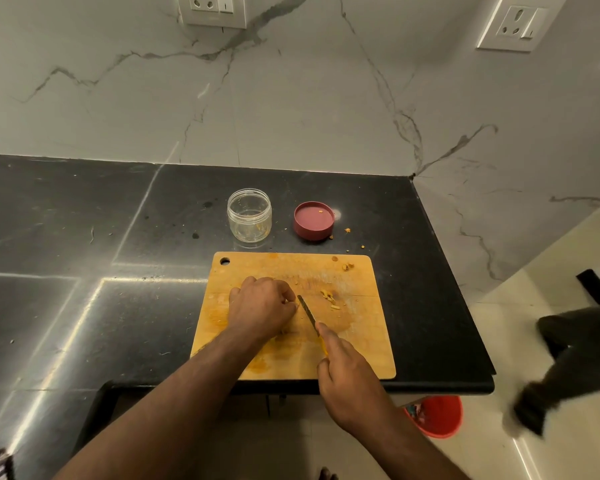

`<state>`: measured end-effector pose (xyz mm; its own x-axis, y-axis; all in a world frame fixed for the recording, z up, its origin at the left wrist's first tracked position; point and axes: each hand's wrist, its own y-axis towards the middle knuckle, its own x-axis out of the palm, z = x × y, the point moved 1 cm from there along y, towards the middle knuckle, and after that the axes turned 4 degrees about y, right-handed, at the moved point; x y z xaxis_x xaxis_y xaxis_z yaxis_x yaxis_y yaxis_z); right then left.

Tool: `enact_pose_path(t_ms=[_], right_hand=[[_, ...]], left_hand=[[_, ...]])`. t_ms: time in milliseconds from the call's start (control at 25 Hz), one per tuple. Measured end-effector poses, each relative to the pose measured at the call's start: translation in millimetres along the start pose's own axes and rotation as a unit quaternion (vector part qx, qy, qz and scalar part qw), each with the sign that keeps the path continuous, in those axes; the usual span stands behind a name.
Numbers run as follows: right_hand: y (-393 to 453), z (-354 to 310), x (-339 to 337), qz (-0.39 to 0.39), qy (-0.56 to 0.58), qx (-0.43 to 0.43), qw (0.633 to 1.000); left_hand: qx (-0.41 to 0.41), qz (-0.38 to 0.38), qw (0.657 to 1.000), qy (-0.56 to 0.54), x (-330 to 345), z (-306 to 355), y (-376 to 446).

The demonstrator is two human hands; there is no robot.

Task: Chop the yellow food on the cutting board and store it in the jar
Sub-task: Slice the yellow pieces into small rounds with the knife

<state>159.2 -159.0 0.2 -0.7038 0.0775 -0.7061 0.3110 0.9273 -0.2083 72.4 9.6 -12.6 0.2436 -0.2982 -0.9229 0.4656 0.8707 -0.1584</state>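
A wooden cutting board (357,341) lies near the front edge of the black counter. My left hand (262,306) rests curled on the board's middle, pinching the yellow food, which the fingers mostly hide. My right hand (347,372) grips a knife (308,315) by its yellow handle, the dark blade tip angled in beside my left fingertips. Small yellow pieces (329,296) lie on the board to the right of the blade. Behind the board stands a clear, open jar (249,215), and its red lid (314,220) lies upturned to the right of it.
The black counter (84,254) ends at a right edge close to the board, and marble walls rise behind and to the right. A red bucket (439,415) stands on the floor below. Someone's dark-clad leg (568,362) is on the right. Yellow crumbs (347,266) dot the board's far right corner.
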Motion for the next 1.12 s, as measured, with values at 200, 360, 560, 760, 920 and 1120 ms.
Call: enact_pose_path(t_ms=[200, 360, 560, 760, 920, 1120], right_hand=[[1, -2, 4, -0.005, -0.019, -0.001, 1.0], [2, -6, 8, -0.016, -0.038, 0.005, 0.999], [-6, -6, 5, -0.022, -0.034, 0.009, 0.999], [-14, -5, -3, 0.0, -0.001, 0.009, 1.0], [-4, -8, -2, 0.001, -0.014, 0.005, 1.0], [1, -9, 3, -0.005, -0.024, 0.001, 1.0]], left_hand=[[-0.011, -0.014, 1.0, -0.007, 0, 2, 2], [-0.014, -0.016, 1.0, -0.007, 0, 3, 2], [-0.022, -0.017, 1.0, -0.007, 0, 1, 3], [-0.028, -0.032, 0.999, -0.022, -1, -1, 3], [-0.024, -0.029, 0.999, -0.028, -2, -1, 3], [-0.023, -0.025, 0.999, -0.03, -2, 0, 1]])
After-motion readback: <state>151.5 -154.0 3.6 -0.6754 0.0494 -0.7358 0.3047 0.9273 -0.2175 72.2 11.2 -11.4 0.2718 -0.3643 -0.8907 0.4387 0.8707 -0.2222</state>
